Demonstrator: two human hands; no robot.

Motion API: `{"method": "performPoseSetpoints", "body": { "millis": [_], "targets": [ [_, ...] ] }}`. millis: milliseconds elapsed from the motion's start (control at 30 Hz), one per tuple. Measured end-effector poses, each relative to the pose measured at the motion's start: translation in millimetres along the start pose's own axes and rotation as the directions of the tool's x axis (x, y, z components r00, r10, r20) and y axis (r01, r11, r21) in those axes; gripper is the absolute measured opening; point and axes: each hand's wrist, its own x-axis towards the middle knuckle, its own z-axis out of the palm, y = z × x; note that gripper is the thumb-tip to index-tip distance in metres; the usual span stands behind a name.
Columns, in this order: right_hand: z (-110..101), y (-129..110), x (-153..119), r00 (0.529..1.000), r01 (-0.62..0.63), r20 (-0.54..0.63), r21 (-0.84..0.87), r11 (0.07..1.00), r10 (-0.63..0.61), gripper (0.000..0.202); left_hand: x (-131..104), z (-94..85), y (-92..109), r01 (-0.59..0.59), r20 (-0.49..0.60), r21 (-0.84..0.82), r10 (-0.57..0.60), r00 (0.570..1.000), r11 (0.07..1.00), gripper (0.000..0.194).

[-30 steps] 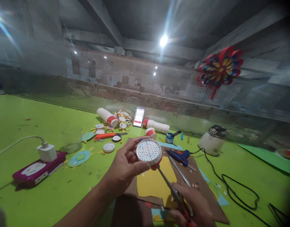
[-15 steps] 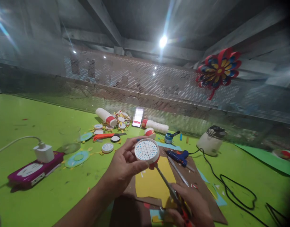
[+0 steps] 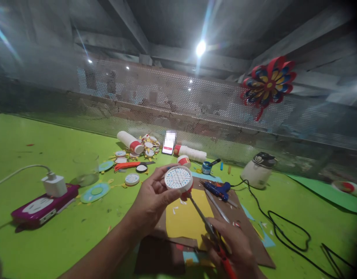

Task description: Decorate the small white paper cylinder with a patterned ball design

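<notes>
My left hand [image 3: 153, 197] grips a cut-down paper cup [image 3: 178, 179], its round white base turned up toward me. Blue dots and dark crossing lines mark that base, and a strip of red wall shows below it. Closed round a pair of scissors with red handles [image 3: 225, 261] is my right hand [image 3: 232, 244]. The scissor blades point up and left, their tips at the cup's red lower edge; whether they touch it I cannot tell. Beneath both hands lie a yellow sheet [image 3: 182, 221] and a brown board [image 3: 245, 232].
On the green table [image 3: 88, 240] stand a purple power strip [image 3: 35, 207] and a clear glass [image 3: 85, 170] at left. Further back are paper cups [image 3: 129, 141], a red utility knife [image 3: 127, 166] and a phone [image 3: 168, 143]. A blue glue gun [image 3: 220, 190] with a black cord lies right.
The cup in my left hand has shifted slightly left and up, its base tilted flatter. My right hand and the scissors have moved a little left with it.
</notes>
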Motion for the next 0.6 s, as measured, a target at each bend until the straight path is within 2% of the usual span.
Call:
{"method": "performPoseSetpoints", "body": {
  "millis": [167,300,433,600],
  "targets": [
    [1,1,-1,1.0,0.004,-0.015,0.008,1.0,-0.004,0.027,0,-0.3,0,0.006,0.023,0.004,-0.006,1.0,1.0,0.058],
    [2,6,-6,1.0,0.009,0.022,0.04,0.999,-0.01,0.033,-2,-0.9,0,0.006,0.008,0.048,-0.006,1.0,0.999,0.061],
    [4,7,-9,1.0,-0.009,0.025,0.042,0.999,0.007,0.028,-3,0.3,2,-0.015,0.015,0.084,0.014,1.0,0.996,0.063],
    [6,6,-10,1.0,-0.021,0.022,0.033,0.999,0.02,0.028,-1,1.4,1,0.0,0.019,0.046,-0.001,1.0,0.999,0.065]
  ]
}}
